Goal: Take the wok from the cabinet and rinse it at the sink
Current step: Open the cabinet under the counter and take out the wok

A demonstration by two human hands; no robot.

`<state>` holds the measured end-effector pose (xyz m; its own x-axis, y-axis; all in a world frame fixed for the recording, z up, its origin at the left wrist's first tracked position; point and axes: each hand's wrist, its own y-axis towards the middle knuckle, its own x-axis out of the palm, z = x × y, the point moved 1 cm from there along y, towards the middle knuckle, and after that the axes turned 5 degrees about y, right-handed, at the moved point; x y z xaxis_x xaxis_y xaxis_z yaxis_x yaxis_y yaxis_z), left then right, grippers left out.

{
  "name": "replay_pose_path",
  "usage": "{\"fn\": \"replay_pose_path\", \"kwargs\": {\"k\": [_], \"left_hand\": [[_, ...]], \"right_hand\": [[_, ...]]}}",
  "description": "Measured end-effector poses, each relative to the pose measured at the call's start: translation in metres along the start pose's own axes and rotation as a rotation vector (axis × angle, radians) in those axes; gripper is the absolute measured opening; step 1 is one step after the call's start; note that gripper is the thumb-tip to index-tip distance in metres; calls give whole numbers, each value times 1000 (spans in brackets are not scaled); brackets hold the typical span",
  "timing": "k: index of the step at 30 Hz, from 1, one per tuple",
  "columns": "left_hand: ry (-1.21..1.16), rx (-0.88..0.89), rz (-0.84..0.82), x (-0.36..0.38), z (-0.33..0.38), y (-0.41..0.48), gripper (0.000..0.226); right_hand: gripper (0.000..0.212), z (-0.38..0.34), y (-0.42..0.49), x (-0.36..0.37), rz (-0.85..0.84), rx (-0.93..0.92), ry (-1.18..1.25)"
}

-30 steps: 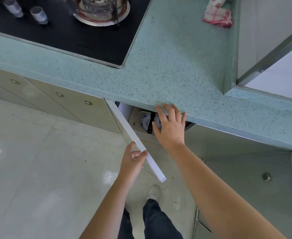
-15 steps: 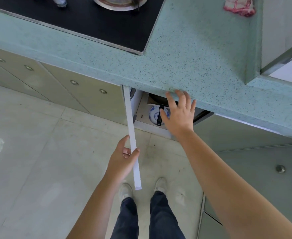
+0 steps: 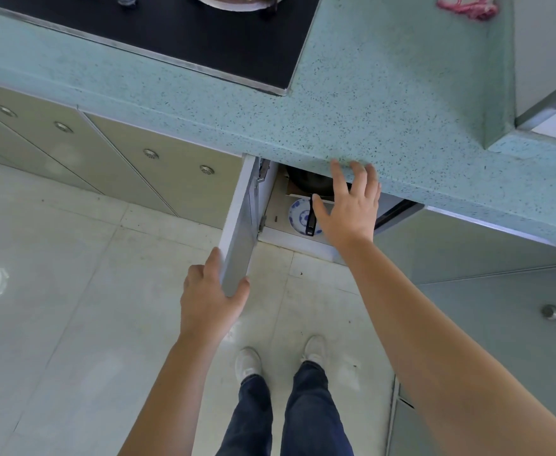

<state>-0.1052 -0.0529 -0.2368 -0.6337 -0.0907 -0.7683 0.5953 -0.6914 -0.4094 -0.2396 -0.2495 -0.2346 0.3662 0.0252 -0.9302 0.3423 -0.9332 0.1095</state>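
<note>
Black wok (image 3: 309,184) in cabinet | left hand (image 3: 209,297) grips open cabinet door (image 3: 238,238) edge | right hand (image 3: 349,209) spread, empty, above wok handle (image 3: 311,220)

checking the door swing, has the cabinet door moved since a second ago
Yes. The cabinet door has swung further open, away from the cabinet opening, toward the closed doors on the left, with the left hand gripping its edge.

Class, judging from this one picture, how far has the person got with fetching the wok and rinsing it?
Done: the cabinet door is swung open, gripped at its edge by the left hand. In hand: the right hand reaches in, fingers spread, holding nothing; the dark wok sits on its shelf above a blue-patterned plate. Left: grasp the wok, lift it out, carry it to the sink, which is not in view, and rinse.
</note>
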Motion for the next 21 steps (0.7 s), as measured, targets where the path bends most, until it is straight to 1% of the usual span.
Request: {"fn": "replay_pose_path", "kwargs": {"k": [5,8,12,14,19,21], "left_hand": [[122,-29,98,-10,-10,11,70],[155,-43,128,-16,-15,18,77],[163,-25,159,-12,-16,19,70],[184,-21,189,-7,-16,17,75],[111,-46,246,-1,-9,22,78],[92,22,299,2,1,25,77]], "right_hand": [[59,-1,0,6,82,0,3],[58,0,0,9,101,-3,1],[57,2,-1,12,130,-12,-2],[57,4,-1,13,145,-15,-2],[55,7,0,18,168,-29,-8],[54,8,-1,20,180,-29,28]]}}
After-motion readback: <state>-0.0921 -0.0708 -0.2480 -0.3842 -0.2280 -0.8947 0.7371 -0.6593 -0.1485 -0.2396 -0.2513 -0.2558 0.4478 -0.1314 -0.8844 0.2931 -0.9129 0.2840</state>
